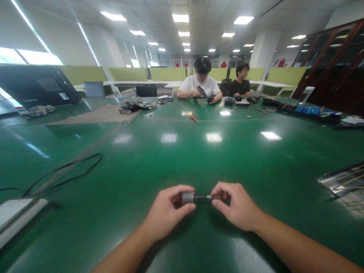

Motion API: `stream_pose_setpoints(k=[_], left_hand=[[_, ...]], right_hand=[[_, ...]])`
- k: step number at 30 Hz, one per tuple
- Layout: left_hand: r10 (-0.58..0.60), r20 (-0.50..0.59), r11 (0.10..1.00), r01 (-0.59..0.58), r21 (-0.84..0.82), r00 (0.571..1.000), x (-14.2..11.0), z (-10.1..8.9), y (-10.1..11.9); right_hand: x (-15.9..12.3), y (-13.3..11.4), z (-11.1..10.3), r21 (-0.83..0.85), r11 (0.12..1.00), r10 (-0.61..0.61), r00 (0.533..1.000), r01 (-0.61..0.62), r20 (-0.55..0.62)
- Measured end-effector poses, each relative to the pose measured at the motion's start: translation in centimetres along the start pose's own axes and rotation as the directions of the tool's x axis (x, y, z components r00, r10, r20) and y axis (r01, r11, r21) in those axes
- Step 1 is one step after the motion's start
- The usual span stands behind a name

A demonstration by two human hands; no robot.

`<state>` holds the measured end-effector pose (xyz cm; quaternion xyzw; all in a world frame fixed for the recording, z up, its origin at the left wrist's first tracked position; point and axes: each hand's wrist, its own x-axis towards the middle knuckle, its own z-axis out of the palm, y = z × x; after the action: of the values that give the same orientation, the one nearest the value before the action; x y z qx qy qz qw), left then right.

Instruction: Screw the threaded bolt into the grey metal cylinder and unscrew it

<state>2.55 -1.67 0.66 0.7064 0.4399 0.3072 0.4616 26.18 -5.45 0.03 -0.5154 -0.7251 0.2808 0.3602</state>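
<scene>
A slender tool piece [201,197] is being held level between the two hands, with its bare middle shaft spanning the gap from one to the other. At one end, its grey cylinder [188,197] is being gripped by the left hand [167,206], whose thumb and forefinger are being curved into a C, the thumb on the near side and the forefinger on the far side; the hand is being opened only about as wide as the cylinder. At the other end, a dark, ridged tip [216,196] is being pinched by the right hand [239,206] in a narrower opening, with the remaining fingers being curled in behind and partly hidden. Whether the green worktop [159,163] is being touched by the piece cannot be told.

Well to the left of the left hand, a loop of black cable [76,170] is lying beside a pale flat object [19,212]. Far to the right of the right hand, a shiny packet [338,184] is resting at the worktop's edge of view. Well beyond both hands, an orange-handled screwdriver [195,119] is lying, and past it a dark power tool [201,91] is being held by a person in white [214,84].
</scene>
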Motion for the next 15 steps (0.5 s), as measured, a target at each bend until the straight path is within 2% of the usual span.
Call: stream_pose_setpoints(k=[15], left_hand=[[-0.001, 0.0, 1.0, 0.001, -0.023, 1.0, 0.04, -0.09, -0.07]], right_hand=[[-0.03, 0.12, -0.04, 0.01, 1.0, 0.01, 1.0, -0.01, -0.017]])
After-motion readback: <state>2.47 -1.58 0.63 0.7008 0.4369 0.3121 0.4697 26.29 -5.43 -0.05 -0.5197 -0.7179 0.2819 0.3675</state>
